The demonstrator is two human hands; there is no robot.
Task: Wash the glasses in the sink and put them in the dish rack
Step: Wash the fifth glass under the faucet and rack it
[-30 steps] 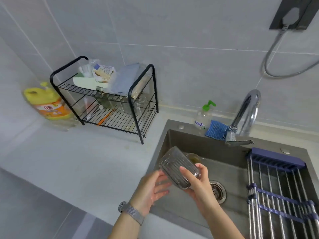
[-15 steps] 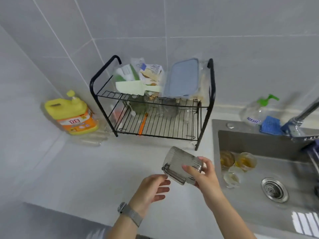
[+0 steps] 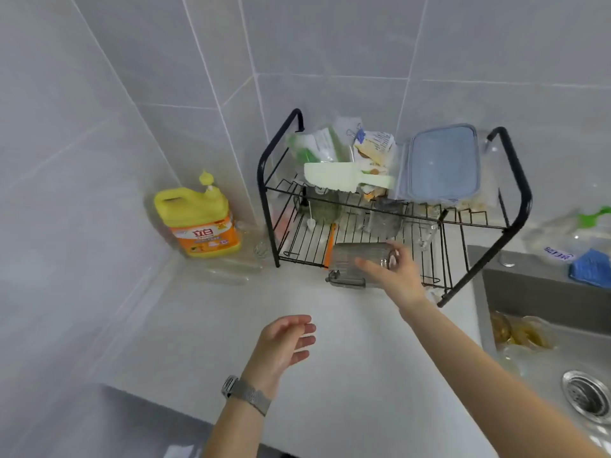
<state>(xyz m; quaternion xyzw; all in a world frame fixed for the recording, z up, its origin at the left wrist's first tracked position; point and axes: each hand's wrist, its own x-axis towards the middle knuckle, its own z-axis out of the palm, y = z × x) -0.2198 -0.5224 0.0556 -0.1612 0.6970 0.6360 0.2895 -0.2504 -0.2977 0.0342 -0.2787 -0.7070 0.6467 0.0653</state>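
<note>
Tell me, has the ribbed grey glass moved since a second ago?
Yes. The ribbed grey glass, gripped by the right hand, left the steel sink and now sits at the black wire dish rack's lower shelf.

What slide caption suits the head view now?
Right hand carries ribbed glass to black dish rack.

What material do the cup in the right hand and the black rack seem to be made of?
Ribbed cup in the right hand: clear smoky-grey glass or plastic; the rack wires show through it. Dish rack: metal wire and tube with a matte black coating, judging by its thin rigid bars.
</note>
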